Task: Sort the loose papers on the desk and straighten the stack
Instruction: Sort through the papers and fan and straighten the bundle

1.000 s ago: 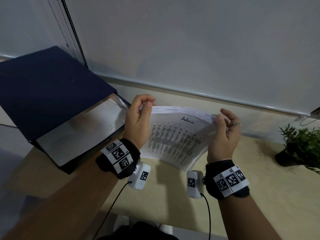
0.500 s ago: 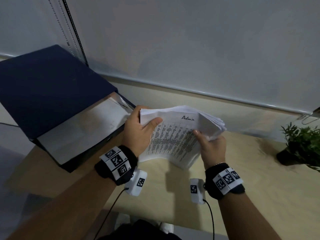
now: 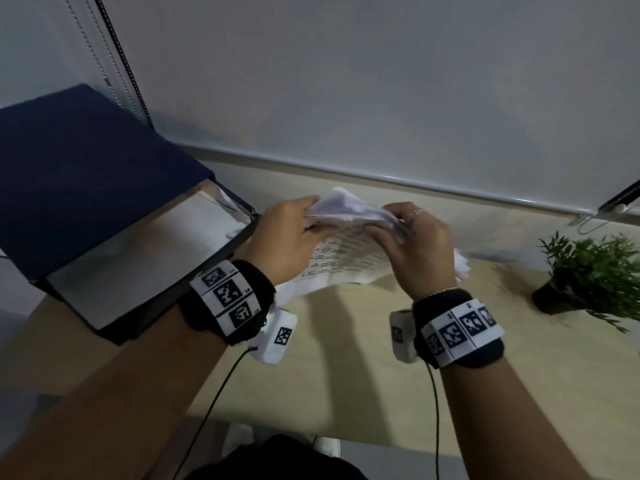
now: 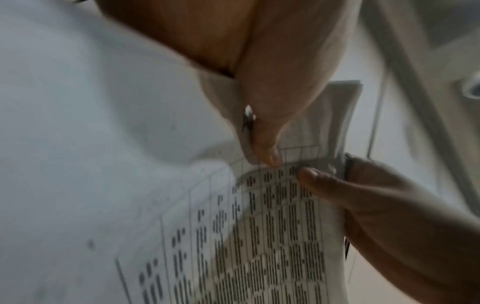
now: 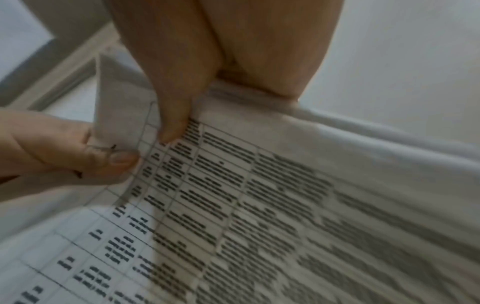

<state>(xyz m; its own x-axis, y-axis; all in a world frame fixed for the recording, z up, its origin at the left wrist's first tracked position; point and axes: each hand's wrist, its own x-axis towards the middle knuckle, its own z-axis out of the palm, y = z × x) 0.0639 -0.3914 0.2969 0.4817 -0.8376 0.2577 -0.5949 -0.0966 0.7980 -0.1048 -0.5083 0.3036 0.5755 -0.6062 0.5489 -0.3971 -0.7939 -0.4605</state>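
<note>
A bundle of white papers (image 3: 346, 252) printed with tables hangs in the air above the beige desk (image 3: 346, 375). My left hand (image 3: 308, 221) grips its upper left part, thumb on the printed face. My right hand (image 3: 389, 225) pinches the upper right part close by, and the sheets bulge up between the two hands. In the left wrist view my left thumb (image 4: 265, 144) presses the papers (image 4: 233, 246). The right wrist view has my right thumb (image 5: 171, 123) on the top printed sheet (image 5: 259, 205), with the left hand's thumb just beside it. The sheets' far side is hidden.
A large navy binder (image 3: 86, 174) lies open at the left, its pale inner page (image 3: 138, 261) showing, right beside my left wrist. A small potted plant (image 3: 588, 271) stands at the right. The wall runs close behind the desk.
Both hands have come closer together at the top of the bundle. The sheets, flatter before, now buckle upward between them, and the handwritten heading no longer shows.
</note>
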